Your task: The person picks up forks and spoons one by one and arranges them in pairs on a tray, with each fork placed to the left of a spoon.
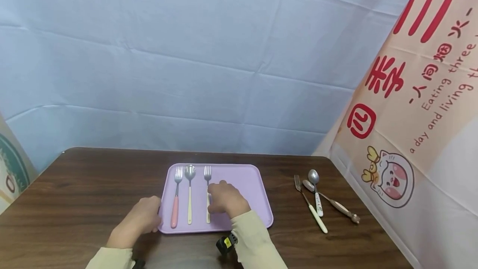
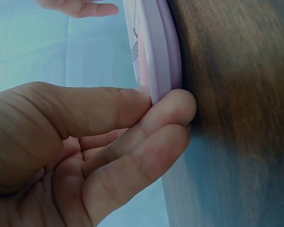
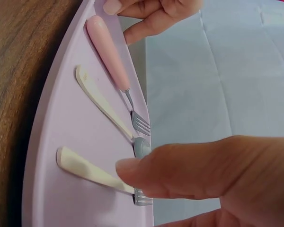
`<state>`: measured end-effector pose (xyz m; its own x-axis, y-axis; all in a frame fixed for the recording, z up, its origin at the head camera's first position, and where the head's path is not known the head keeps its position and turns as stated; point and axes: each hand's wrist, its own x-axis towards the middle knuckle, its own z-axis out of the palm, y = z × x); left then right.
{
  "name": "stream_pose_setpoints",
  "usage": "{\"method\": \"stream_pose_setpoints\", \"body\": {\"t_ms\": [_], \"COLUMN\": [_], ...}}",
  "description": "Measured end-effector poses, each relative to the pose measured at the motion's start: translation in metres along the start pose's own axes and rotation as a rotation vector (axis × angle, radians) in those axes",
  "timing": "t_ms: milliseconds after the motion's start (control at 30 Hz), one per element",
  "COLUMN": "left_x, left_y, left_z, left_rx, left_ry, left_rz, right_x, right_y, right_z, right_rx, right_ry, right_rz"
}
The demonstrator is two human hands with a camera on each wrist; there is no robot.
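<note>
A lilac tray [image 1: 240,179] lies on the table. My left hand [image 1: 143,216] pinches its left rim [image 2: 161,61], thumb on the upper side and fingertips against the outside. Side by side on the tray lie a pink-handled fork [image 1: 175,206], a cream-handled spoon [image 1: 189,202] and a cream-handled fork [image 1: 208,173]. Over that last fork is my right hand [image 1: 227,199], its thumb [image 3: 170,170] stretched out above the cream handle [image 3: 87,170] near the neck. The right wrist view barely shows the other right fingers, and whether they touch the fork is unclear.
Right of the tray lie another cream-handled fork [image 1: 316,218], a spoon with a patterned white handle [image 1: 318,204] and a spoon with a decorated handle end [image 1: 340,208], the spoons crossing. A pale blue cloth [image 1: 168,61] hangs behind the brown table [image 1: 93,186].
</note>
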<state>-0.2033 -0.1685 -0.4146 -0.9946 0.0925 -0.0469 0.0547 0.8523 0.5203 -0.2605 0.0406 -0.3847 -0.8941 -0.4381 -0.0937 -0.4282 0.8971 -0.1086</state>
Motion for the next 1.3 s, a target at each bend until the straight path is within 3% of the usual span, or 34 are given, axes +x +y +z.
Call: {"method": "stream_pose_setpoints", "body": {"t_ms": [633, 967, 1300], "left_x": [-0.001, -0.001, 0.000], "left_y": [0.000, 0.000, 0.001], "left_z": [-0.001, -0.002, -0.001], "left_rx": [0.003, -0.001, -0.008], "left_ry": [-0.003, -0.005, 0.000], "left_rz": [0.000, -0.002, 0.010], "right_x": [-0.005, -0.017, -0.025], "right_y": [0.009, 0.033, 0.067], "right_z": [0.001, 0.006, 0.009], "right_rx": [0.019, 0.035, 0.088], "right_ry": [0.017, 0.046, 0.126], "right_rz": [0.053, 0.073, 0.101]}}
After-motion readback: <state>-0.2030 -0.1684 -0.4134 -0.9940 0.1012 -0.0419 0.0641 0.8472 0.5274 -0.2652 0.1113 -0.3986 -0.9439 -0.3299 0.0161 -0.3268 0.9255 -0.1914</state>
